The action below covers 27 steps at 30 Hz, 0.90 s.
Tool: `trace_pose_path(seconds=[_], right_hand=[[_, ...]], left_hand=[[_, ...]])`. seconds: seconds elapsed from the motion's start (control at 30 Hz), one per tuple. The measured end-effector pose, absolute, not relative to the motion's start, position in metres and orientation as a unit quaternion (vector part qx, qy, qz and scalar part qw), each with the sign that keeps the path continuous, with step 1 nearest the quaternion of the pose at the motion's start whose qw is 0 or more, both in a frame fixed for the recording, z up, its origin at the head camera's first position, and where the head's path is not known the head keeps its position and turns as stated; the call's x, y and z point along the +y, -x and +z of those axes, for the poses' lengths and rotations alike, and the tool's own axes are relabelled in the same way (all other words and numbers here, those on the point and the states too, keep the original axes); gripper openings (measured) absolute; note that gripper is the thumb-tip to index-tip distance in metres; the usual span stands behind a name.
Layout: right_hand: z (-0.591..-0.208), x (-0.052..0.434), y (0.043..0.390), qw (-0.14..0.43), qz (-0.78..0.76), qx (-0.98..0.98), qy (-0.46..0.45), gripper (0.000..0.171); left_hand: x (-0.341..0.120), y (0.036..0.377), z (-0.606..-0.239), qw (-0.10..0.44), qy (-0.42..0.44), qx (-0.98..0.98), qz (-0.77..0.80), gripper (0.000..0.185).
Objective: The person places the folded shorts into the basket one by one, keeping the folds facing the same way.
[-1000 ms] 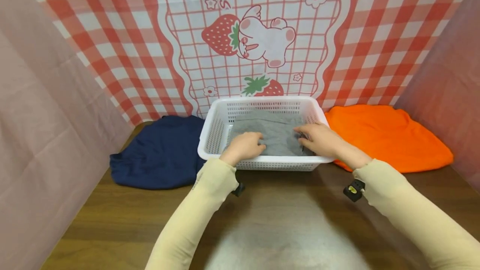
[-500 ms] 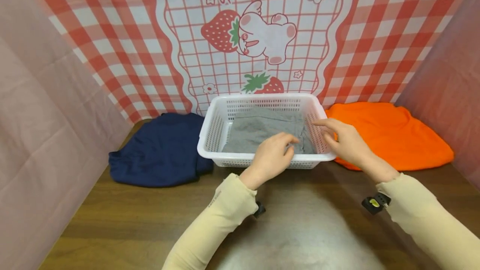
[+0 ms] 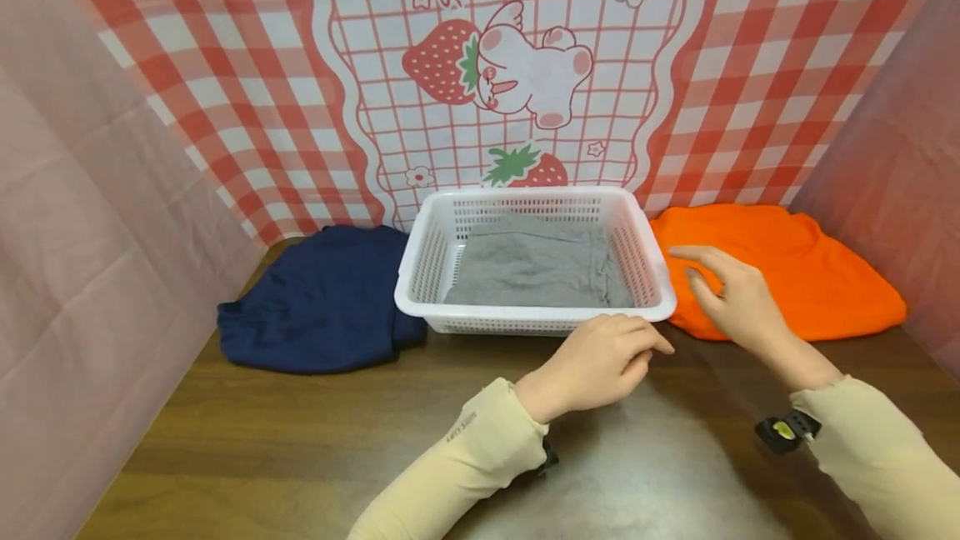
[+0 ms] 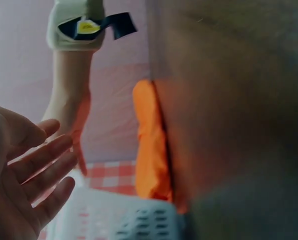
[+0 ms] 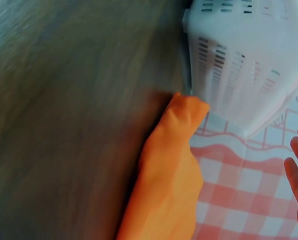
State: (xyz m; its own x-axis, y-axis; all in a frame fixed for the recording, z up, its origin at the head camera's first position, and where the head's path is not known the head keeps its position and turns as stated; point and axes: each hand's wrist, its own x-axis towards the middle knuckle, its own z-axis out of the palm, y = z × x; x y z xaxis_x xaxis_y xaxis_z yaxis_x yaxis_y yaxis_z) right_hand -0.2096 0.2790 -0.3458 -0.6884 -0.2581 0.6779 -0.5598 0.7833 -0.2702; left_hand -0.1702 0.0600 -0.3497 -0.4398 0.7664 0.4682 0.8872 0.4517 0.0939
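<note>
A folded grey cloth (image 3: 536, 265) lies flat inside the white perforated basket (image 3: 510, 317). My left hand (image 3: 596, 363) hovers in front of the basket's near right corner, holding nothing, its fingers loosely bent in the left wrist view. Over the left part of the orange cloth (image 3: 817, 282), my right hand (image 3: 731, 298) hangs in the air with fingers and thumb spread apart, also holding nothing. Only some fingertips of that hand show at the edge of the right wrist view, away from the basket (image 5: 249, 65) and the orange cloth (image 5: 169, 170).
A navy blue cloth (image 3: 322, 302) lies to the left of the basket on the brown wooden table (image 3: 262, 448). Behind stands a red-and-white checked curtain (image 3: 300, 107) with strawberry prints. Pink fabric (image 3: 97, 215) hangs at both sides.
Both hands have left the grey cloth and basket. The left moved right and toward the front; the right moved right, over the orange cloth. The grey cloth stays in the basket.
</note>
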Motion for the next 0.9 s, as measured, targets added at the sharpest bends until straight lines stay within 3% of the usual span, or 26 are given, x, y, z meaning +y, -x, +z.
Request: trace_pose_path(seconds=[0.2, 0.47, 0.73, 0.9], right_hand=[[-0.35, 0.295, 0.203, 0.315, 0.243, -0.895, -0.204, 0.034], [-0.356, 0.319, 0.198, 0.28, 0.25, -0.912, -0.164, 0.028], [-0.352, 0.347, 0.199, 0.13, 0.171, -0.974, -0.077, 0.034], [-0.354, 0.372, 0.203, 0.081, 0.155, -0.984, -0.037, 0.044]], left_hand=[[0.078, 0.163, -0.365, 0.145, 0.483, -0.851, -0.149, 0.026], [0.099, 0.159, -0.374, 0.075, 0.394, -0.893, -0.205, 0.028], [0.121, 0.152, -0.386, -0.014, 0.324, -0.902, -0.286, 0.046], [0.138, 0.153, -0.393, -0.07, 0.249, -0.907, -0.333, 0.058]])
